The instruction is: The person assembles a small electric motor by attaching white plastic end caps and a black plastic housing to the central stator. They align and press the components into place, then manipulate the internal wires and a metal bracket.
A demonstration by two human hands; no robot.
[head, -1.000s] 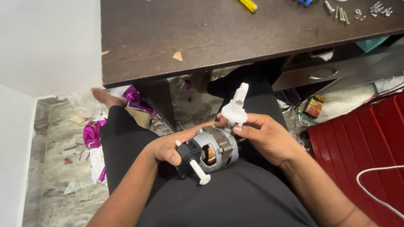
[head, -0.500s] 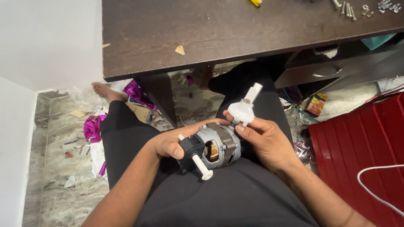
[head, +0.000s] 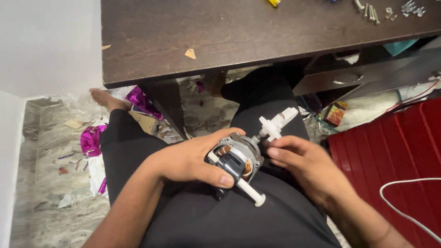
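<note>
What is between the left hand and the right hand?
In the head view, a small electric motor lies between them on the lap: the left hand grips its body, and the right hand touches its white plastic end.

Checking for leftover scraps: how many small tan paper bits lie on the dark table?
2: one tan bit mid-table, another at the dark table left edge. More may lie beyond the frame.

The motor (head: pixel 234 158) is grey metal with copper windings, a black block and white plastic shafts. The counter (head: pixel 239 32) is dark brown; the floor (head: pixel 50 183), mottled grey, carries purple foil scraps (head: pixel 92 140).
</note>
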